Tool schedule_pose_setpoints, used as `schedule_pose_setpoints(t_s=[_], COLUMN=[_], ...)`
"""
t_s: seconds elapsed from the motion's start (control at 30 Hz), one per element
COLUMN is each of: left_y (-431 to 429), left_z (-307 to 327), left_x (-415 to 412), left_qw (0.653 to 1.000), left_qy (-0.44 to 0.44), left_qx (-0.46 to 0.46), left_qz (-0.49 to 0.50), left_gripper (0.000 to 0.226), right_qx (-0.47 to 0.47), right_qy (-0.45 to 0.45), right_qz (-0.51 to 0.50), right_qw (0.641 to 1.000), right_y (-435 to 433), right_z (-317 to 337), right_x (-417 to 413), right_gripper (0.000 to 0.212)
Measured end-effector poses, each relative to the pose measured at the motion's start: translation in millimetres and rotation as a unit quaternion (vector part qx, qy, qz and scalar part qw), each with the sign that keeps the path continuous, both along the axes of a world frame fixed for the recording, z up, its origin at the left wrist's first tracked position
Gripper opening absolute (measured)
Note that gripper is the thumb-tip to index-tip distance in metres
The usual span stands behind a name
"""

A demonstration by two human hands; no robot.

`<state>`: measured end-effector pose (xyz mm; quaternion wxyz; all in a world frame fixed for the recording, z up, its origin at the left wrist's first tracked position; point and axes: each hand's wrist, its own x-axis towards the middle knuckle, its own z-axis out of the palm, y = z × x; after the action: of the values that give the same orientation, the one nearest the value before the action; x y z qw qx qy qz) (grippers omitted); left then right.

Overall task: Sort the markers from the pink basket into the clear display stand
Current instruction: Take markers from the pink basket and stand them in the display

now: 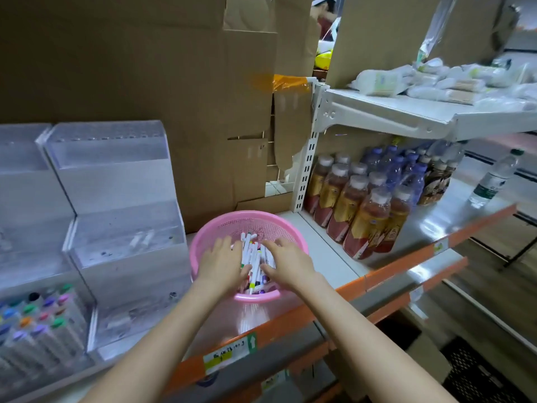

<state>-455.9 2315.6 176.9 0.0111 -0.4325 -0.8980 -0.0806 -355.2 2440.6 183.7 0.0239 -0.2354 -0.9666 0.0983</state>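
Observation:
A round pink basket (pixel 209 231) stands on the white shelf and holds several white markers (pixel 252 251) with coloured caps. Both my hands reach into it. My left hand (pixel 222 264) lies on the left side of the marker pile, fingers spread and fairly straight. My right hand (pixel 286 261) lies on the right side of the pile, fingers bent over the markers. Whether either hand holds a marker is hidden. To the left stands a clear stepped display stand (pixel 122 216), mostly empty. A second clear stand (pixel 32 321) at the far left holds several markers with coloured caps.
Cardboard sheets (pixel 130 68) wall off the back of the shelf. Packs of bottled drinks (pixel 366 205) stand to the right of a white upright. An upper shelf (pixel 406 112) carries white packets. An orange shelf edge (pixel 290 318) runs along the front.

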Motion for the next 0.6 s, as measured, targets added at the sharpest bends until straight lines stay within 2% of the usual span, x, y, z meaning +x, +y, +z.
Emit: schedule_pose_setpoints(t_s=[0.27, 0.4, 0.5, 0.6], left_y=[13, 20, 24, 25], left_z=[-7, -10, -11, -13], left_x=[-11, -12, -12, -17], left_qw=[0.995, 0.996, 0.996, 0.994], left_qy=[-0.05, -0.054, -0.046, -0.074], left_qx=[-0.059, -0.048, -0.04, -0.032], left_qz=[0.061, 0.06, 0.068, 0.078], left_gripper=[0.048, 0.044, 0.045, 0.043], right_qx=[0.023, 0.036, 0.031, 0.013], right_qy=[-0.104, -0.153, -0.131, -0.071], right_qz=[0.049, 0.047, 0.036, 0.031], right_qw=[0.993, 0.986, 0.99, 0.997], right_y=[15, 19, 20, 20], right_z=[-16, -28, -30, -28], right_x=[-28, -39, -42, -43], right_gripper=[0.056, 0.062, 0.058, 0.042])
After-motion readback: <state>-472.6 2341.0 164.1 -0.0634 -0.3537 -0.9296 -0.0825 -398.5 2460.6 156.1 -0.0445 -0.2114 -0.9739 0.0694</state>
